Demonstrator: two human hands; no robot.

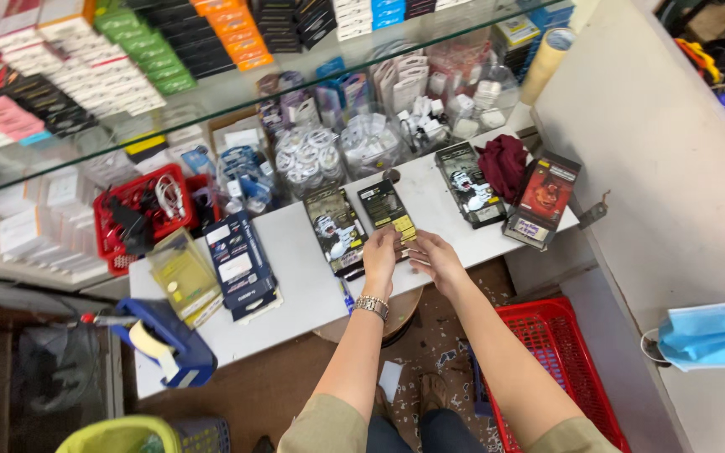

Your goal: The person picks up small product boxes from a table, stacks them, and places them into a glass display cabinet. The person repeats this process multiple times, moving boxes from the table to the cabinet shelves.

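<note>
Head view, single frame, looking down over a white laminate shelf [295,277] beneath a glass counter top [237,101]. Item in hand: one flat rectangular black-and-yellow printed retail card pack [388,210], glossy, lying near the shelf's front edge, its lower corner taken up between the two hands. Left hand [381,256], with a metal link bracelet [371,306] at the wrist, has fingers curled and pinching the pack's lower edge; right hand [434,256] is partly closed, fingertips meeting the same corner from the side, though exactly what they grip there is too small to tell. Adjacent stock: a matching black pack with a pale figure print [336,228] just left of it, another of that kind [470,184] further right, a black-and-red boxed pack [543,200] at the shelf's end, a crumpled dark red cloth [505,164] behind these, dark blue packs [238,260], a yellowish clear sleeve [182,277], a blue tape dispenser [165,340], a red plastic tray of cables [140,214]. Below: a red mesh basket [560,361] on the floor; at right, a blue pleated face mask [711,334] on a grey ledge. Risk, as judged: the slick pack sits close to the edge and is held only by a corner, so a loose pinch could let it slide off towards the littered floor, or a hard pull could crease the thin card.
</note>
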